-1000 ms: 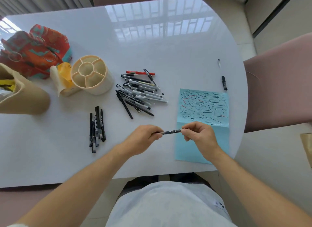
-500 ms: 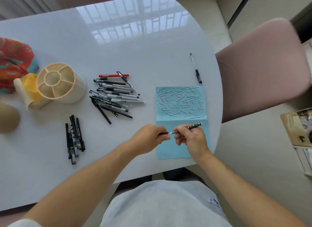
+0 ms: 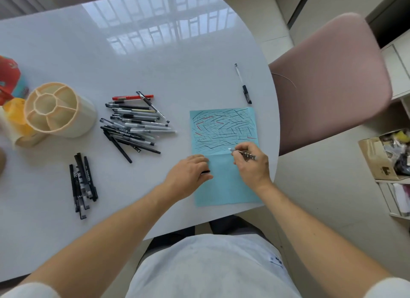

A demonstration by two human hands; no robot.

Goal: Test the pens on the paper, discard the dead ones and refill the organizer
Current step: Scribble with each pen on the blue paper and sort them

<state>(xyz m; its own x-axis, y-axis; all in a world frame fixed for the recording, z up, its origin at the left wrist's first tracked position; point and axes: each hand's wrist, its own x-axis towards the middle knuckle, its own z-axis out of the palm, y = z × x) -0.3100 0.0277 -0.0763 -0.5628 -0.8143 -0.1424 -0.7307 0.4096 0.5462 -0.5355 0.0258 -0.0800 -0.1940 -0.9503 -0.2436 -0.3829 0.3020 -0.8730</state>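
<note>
Head cam: cap's now off. 1 s ago both hands pulled at the pen in mid-air; now the right hand [image 3: 251, 164] grips the pen [image 3: 244, 153] in writing pose, tip on the paper [image 3: 224, 186] by the scribbles. Left hand [image 3: 188, 175] rests on the paper's left edge, fingers curled round what's prob. the cap [image 3: 205, 171], mostly hidden. So the test stroke is about to start.

Organizer [image 3: 55, 111]: compartments look empty, refill not begun. Big pile [image 3: 135, 124] lies beside it, small bunch [image 3: 83, 184] nearer, lone pen [image 3: 243, 83] far right.
</note>
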